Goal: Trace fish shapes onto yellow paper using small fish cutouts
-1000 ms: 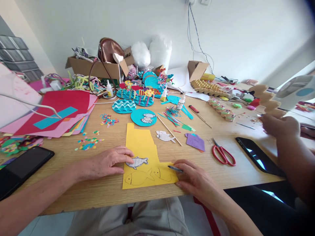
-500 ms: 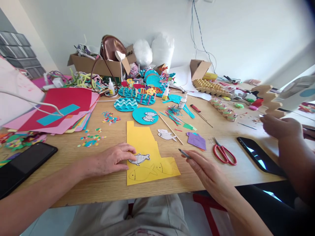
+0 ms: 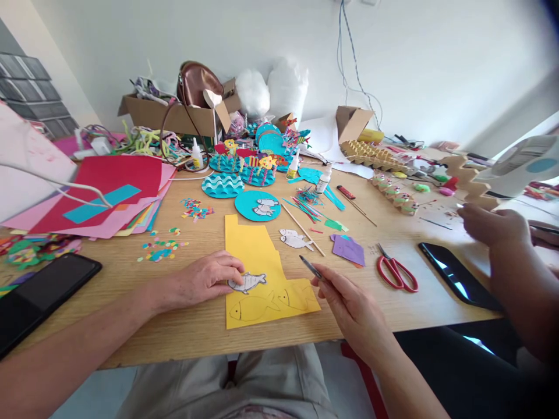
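On the table in front of me lies a yellow sheet of paper (image 3: 253,244) with stepped cut edges and two fish outlines drawn along its bottom. A white paper fish (image 3: 253,283) with drawn scales rests on it. The fingertips of my left hand (image 3: 213,276) press the fish's head end against the sheet, thumb apart from the fingers. My right hand (image 3: 345,297) grips a slim grey pen (image 3: 310,267), its tip pointing up and left over the sheet's right side, apart from the paper. Beyond the sheet are more white paper fish (image 3: 296,239) and a wooden stick (image 3: 303,229).
Red-handled scissors (image 3: 397,272), purple paper (image 3: 348,250) and a phone (image 3: 456,273) lie to the right. Another person's hand (image 3: 498,227) is at far right. Behind stand blue paper discs (image 3: 257,213) and glue bottles (image 3: 323,180). Left are a dark phone (image 3: 48,297) and coloured sheets (image 3: 117,174).
My right hand has moved left with the pen, bringing its tip closer over the yellow sheet. My left hand has shifted very slightly right on the fish.
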`<state>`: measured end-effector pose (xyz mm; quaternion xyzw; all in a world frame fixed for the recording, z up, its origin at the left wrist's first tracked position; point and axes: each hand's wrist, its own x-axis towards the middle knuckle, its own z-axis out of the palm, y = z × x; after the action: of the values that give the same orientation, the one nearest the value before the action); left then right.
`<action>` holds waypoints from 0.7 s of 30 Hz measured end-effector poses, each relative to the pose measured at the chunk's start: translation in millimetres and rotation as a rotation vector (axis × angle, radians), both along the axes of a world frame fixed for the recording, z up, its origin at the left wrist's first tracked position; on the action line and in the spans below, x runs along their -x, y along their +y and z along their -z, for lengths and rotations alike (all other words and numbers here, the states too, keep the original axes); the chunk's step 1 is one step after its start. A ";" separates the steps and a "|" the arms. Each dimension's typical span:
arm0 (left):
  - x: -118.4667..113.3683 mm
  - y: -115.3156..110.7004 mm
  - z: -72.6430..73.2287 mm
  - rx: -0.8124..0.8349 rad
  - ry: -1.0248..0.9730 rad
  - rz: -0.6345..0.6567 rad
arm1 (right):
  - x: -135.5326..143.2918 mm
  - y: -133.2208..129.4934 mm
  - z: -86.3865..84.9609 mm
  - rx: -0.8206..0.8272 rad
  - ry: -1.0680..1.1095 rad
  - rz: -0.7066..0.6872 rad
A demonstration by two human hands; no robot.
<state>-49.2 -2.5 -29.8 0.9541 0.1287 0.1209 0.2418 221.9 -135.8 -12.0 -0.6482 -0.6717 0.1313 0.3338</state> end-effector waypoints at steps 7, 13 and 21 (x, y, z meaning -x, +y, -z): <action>-2.8 -0.5 2.2 0.009 -0.059 0.009 | 5.1 -2.4 12.9 -0.106 0.395 0.075; -2.3 -2.7 5.5 -0.006 -0.101 -0.003 | 9.8 -2.8 6.5 -0.091 0.810 0.082; -3.7 -5.3 7.0 -0.055 -0.112 -0.016 | 7.6 9.8 -0.8 -0.058 1.275 -0.048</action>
<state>-45.5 -7.8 -36.8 0.9511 0.1194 0.1794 0.2214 214.3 -126.0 -11.2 -0.4182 -0.3588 0.4804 0.6824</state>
